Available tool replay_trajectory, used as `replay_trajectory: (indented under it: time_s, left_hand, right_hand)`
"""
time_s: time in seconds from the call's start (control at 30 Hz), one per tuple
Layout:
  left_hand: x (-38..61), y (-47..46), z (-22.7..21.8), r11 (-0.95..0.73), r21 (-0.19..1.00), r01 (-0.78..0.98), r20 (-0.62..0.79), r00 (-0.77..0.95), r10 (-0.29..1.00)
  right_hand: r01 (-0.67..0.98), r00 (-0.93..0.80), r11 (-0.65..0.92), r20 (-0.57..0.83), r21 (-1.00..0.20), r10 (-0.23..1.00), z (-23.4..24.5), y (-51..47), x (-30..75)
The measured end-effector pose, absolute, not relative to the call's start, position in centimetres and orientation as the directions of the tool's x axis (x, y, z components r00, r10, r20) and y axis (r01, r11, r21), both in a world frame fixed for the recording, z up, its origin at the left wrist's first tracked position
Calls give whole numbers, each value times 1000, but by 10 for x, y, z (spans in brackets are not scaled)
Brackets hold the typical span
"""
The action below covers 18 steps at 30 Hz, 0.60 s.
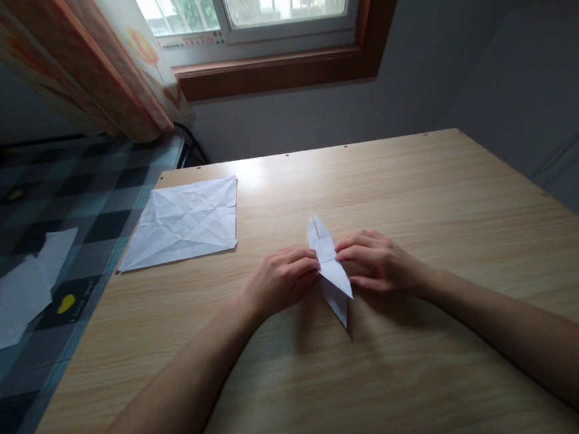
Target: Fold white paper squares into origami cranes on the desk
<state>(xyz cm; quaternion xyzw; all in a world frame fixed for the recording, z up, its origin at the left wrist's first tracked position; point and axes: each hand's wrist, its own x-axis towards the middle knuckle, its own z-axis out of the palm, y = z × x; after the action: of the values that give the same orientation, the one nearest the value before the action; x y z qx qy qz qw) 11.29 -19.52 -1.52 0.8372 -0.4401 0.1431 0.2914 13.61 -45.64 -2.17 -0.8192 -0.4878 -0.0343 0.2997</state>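
Note:
A narrow folded white paper figure (329, 267), pointed at both ends with two small flaps at the far end, lies on the wooden table (417, 187). My left hand (280, 281) pinches its left edge near the middle, fingers curled together. My right hand (381, 263) pinches the right edge at the same height, fingers bent and pressed on the paper. Both forearms rest low over the table.
A creased, unfolded white paper square (184, 222) lies flat at the table's far left. A bed with a checked cover (33, 217) holds loose white sheets (19, 288) to the left. A curtain (107, 64), window (253, 6) and grey wall stand behind the table.

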Motion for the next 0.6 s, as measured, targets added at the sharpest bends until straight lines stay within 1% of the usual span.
replay_trajectory:
  time_s: [0.1,0.23,0.4,0.6]
  left_hand:
    - [114,-195,-17,-476,341,-811,499,585,-640]
    - [114,-196,-14,-542,299,-785,453,617,-643]
    - [113,-197,-11,-617,247,-747,429,656,-621]
    - [113,-198,-14,-659,272,-701,401,705,-585]
  right_hand:
    - [826,515,-341,354,-449,781,-22,-454,138]
    - [811,529,-335,357,-479,770,-21,-451,138]
    - [784,584,-389,362,-485,726,-20,-444,136]
    - [739,656,-445,389,-505,647,-24,-434,137]
